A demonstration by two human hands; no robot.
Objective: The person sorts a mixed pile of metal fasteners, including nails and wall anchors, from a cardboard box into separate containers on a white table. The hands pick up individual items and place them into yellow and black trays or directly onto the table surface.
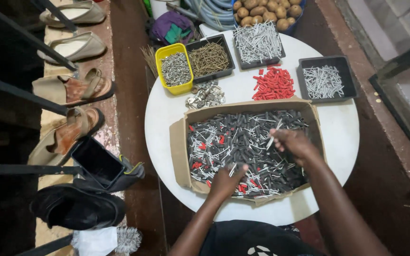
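Mostly unsorted: cardboard box (179,142) full of mixed plugs and nails. Right hand (294,143) pinching nails (275,134), left hand (226,181) pinching pieces; sorted trays (322,60) at 12 o'clock part-filled.

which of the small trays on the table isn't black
The yellow tray, at the left end of the row beyond the cardboard box. It holds small silvery screws, while the other three trays, holding brass screws or silver nails, are all black.

An open brown cardboard box (179,151) sits on the round white table (342,137).
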